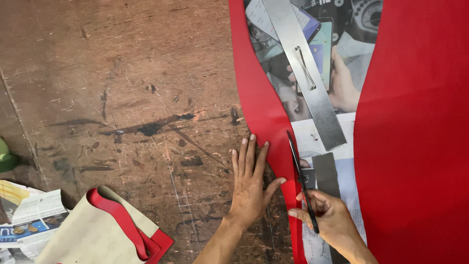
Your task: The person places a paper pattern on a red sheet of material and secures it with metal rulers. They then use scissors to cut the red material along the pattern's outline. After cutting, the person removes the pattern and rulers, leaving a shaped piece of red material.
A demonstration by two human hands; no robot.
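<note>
— the scissors [299, 172]: which way are they being pointed?

— the black blades are being aimed up the picture, away from the person, tilted slightly left. the long axis is running near vertical, tip at the inner edge of the narrow red strip [261, 105], handles low by the wrist. they are being held over the printed paper [342, 63], just right of that strip.

— and how are they being gripped?

— the handles are being clasped by the right hand [330, 215], fingers curled shut around them. the blades are being kept almost together; only a thin line is being shown.

— the other hand?

— the left hand [250, 183] is being pressed flat on the worn wooden table [122, 98], fingers spread, nothing being held. its thumb is being stretched onto the strip's lower part.

— what is being counted?

— one pair of scissors. two red sheets: the narrow wavy strip, long axis running top to bottom, and one wide red sheet [415, 137] at the right. two metal bars: a long light one with a handle [305, 73], being laid slantwise on the paper, and a shorter dark one [326, 173] beside the blades. one folded beige-and-red piece [105, 227] is being seen at bottom left, on newspaper [29, 215].
</note>
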